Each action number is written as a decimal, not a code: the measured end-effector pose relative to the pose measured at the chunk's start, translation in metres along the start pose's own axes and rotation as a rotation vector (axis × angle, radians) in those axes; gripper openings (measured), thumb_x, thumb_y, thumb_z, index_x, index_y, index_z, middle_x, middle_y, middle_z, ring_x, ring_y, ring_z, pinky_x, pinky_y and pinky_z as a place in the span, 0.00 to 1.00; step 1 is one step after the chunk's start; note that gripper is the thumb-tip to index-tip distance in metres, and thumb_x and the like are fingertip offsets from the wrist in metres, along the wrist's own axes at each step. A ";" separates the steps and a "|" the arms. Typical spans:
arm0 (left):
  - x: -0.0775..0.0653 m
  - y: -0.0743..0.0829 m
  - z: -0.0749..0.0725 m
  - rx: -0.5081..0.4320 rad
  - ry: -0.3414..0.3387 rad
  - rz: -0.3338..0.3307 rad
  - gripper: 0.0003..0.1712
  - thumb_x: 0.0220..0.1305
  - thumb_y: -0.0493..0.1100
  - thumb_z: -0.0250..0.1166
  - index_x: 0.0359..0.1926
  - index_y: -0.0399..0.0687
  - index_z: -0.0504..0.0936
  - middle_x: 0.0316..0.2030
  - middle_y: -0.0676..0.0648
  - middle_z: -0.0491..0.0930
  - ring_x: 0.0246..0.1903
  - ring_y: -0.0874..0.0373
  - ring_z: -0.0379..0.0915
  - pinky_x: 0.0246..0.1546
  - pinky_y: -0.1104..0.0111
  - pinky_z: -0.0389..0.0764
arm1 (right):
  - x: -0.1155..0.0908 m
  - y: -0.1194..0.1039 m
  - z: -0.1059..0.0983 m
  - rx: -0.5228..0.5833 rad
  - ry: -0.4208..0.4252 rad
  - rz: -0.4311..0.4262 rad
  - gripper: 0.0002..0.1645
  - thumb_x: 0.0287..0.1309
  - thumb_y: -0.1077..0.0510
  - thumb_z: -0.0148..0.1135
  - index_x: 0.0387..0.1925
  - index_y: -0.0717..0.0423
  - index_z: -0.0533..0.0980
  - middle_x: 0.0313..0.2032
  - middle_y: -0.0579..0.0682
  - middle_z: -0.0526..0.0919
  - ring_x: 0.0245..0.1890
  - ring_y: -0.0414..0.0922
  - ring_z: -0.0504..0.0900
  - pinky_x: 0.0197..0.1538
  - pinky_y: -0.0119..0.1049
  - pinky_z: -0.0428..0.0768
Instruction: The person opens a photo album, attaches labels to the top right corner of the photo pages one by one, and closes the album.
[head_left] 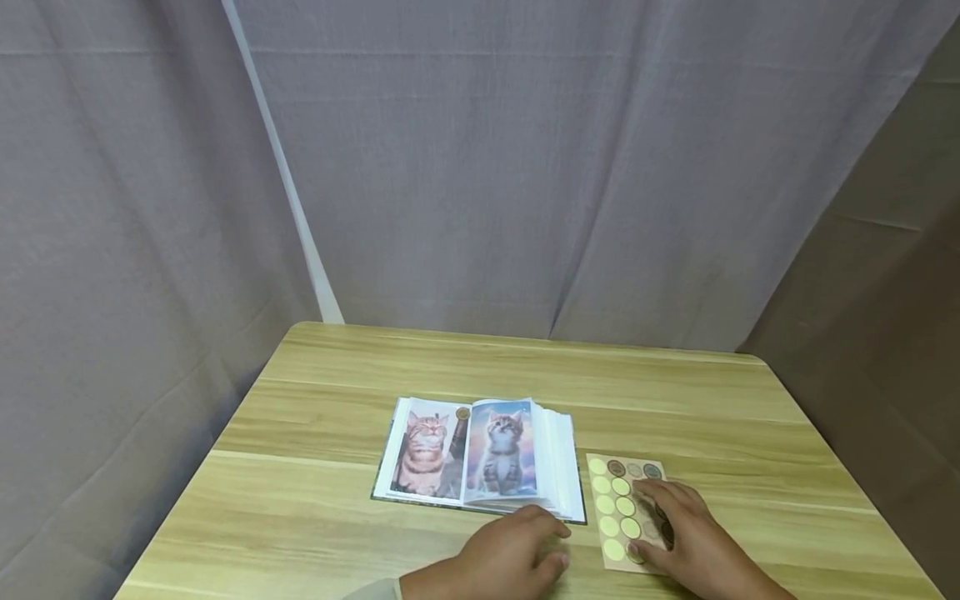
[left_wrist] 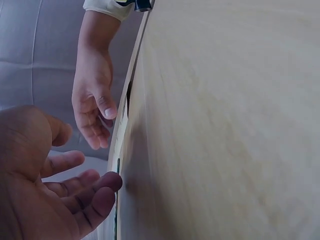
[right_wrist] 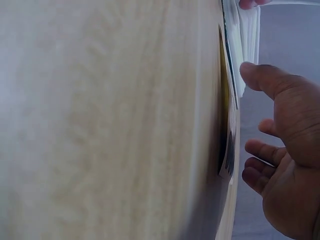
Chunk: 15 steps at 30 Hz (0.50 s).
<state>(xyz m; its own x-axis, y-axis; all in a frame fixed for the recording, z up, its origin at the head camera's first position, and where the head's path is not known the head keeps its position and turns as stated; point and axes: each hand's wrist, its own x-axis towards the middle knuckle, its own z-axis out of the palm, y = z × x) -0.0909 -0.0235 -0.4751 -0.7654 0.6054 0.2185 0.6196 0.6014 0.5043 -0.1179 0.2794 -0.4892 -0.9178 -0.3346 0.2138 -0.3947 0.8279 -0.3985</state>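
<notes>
A photo album (head_left: 557, 462) lies spread on the table, with a cat picture (head_left: 422, 457) on its left page and a kitten picture (head_left: 502, 454) on its right page. One small round brown sticker (head_left: 462, 413) sits at the top of the left page. My left hand (head_left: 510, 554) is by the album's lower right edge, fingers loosely bent around nothing. To the right, a sheet of round stickers (head_left: 609, 505) shows yellow spots and several darker designs. Over its right side hovers my right hand (head_left: 686, 533), thumb and fingers spread apart; part of the sheet is hidden beneath it.
The wooden table (head_left: 300, 450) has rounded far corners. Grey curtains (head_left: 450, 183) hang behind it and along both sides. In the right wrist view, the album's page edges (right_wrist: 247, 45) stand up higher than the flat sticker sheet (right_wrist: 230, 150).
</notes>
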 end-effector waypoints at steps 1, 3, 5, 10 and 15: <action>0.001 0.001 0.001 -0.001 0.002 0.003 0.16 0.73 0.52 0.63 0.55 0.53 0.83 0.51 0.58 0.80 0.52 0.69 0.76 0.49 0.75 0.77 | -0.001 0.001 0.000 -0.004 0.007 -0.011 0.49 0.43 0.45 0.84 0.65 0.57 0.73 0.62 0.60 0.75 0.64 0.62 0.69 0.59 0.63 0.72; 0.004 0.002 0.003 -0.013 0.002 0.003 0.16 0.72 0.51 0.63 0.55 0.53 0.83 0.51 0.58 0.80 0.52 0.70 0.75 0.48 0.76 0.77 | -0.003 0.003 0.000 -0.022 0.015 -0.020 0.52 0.42 0.44 0.85 0.66 0.57 0.72 0.63 0.60 0.74 0.64 0.61 0.69 0.58 0.61 0.72; 0.006 0.004 0.004 -0.038 -0.006 -0.005 0.16 0.72 0.51 0.63 0.56 0.53 0.83 0.52 0.58 0.80 0.51 0.71 0.75 0.47 0.77 0.77 | -0.004 0.005 0.001 -0.030 0.021 -0.028 0.54 0.40 0.43 0.85 0.67 0.58 0.71 0.64 0.60 0.73 0.65 0.60 0.68 0.58 0.58 0.72; 0.013 0.009 0.006 -0.111 -0.034 -0.029 0.17 0.73 0.51 0.63 0.57 0.52 0.82 0.53 0.60 0.79 0.51 0.72 0.73 0.48 0.76 0.76 | -0.006 0.008 0.000 -0.008 0.012 -0.024 0.59 0.38 0.42 0.85 0.70 0.60 0.68 0.67 0.61 0.69 0.67 0.60 0.64 0.67 0.32 0.59; 0.021 0.012 0.009 -0.154 -0.032 -0.043 0.17 0.72 0.50 0.63 0.56 0.49 0.82 0.53 0.58 0.81 0.54 0.69 0.73 0.52 0.73 0.76 | -0.008 0.010 -0.001 0.019 -0.018 -0.014 0.64 0.38 0.40 0.85 0.71 0.63 0.64 0.69 0.65 0.66 0.68 0.64 0.60 0.67 0.52 0.65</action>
<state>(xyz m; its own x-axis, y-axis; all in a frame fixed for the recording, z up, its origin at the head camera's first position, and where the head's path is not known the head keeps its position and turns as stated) -0.0982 0.0012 -0.4715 -0.7829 0.5988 0.1687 0.5508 0.5412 0.6354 -0.1149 0.2909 -0.4945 -0.9128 -0.3540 0.2034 -0.4078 0.8143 -0.4129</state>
